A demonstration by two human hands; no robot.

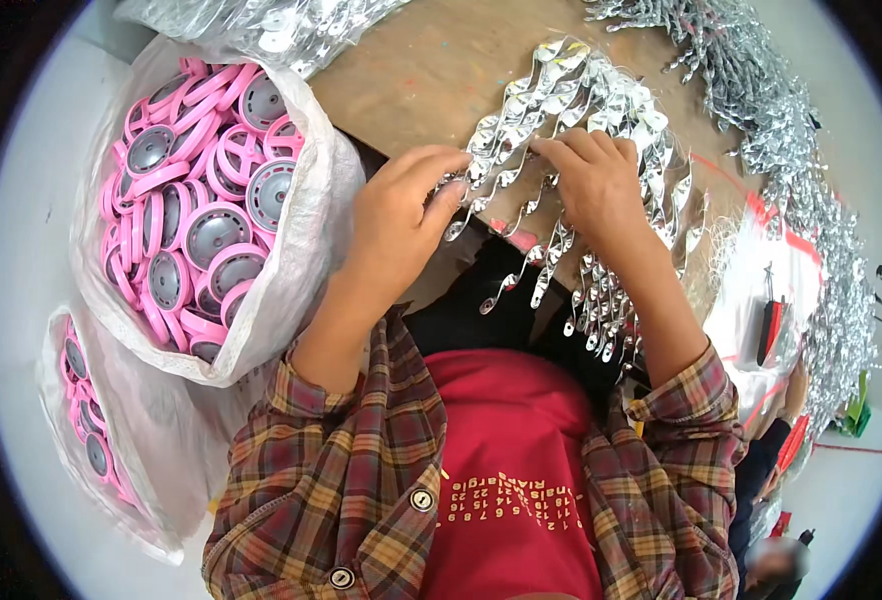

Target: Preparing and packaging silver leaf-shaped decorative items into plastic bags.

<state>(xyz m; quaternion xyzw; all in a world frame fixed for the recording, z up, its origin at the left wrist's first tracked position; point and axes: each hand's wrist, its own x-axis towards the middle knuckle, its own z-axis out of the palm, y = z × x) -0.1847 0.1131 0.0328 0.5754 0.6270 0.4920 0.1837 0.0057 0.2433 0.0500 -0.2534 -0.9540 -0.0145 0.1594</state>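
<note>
We've got silver spiral foil strands [646,125] at upper centre, draped over the brown surface's [411,75] edge. Our left hand [396,215] pinches strands, thumb to index; our right hand [606,190] is on the bunch, can't tell if pinching. White sack [326,165] of pink-rimmed wheels [218,236], left.

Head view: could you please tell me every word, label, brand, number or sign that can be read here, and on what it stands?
Red shirt: yellow print, rows of letters and numbers, upside down in this view; partly readable, but I won't copy its wording.
Twisted silver strips at the hands: no print I can make out.
Pink-and-grey wheels: any marks are too small to read.
</note>
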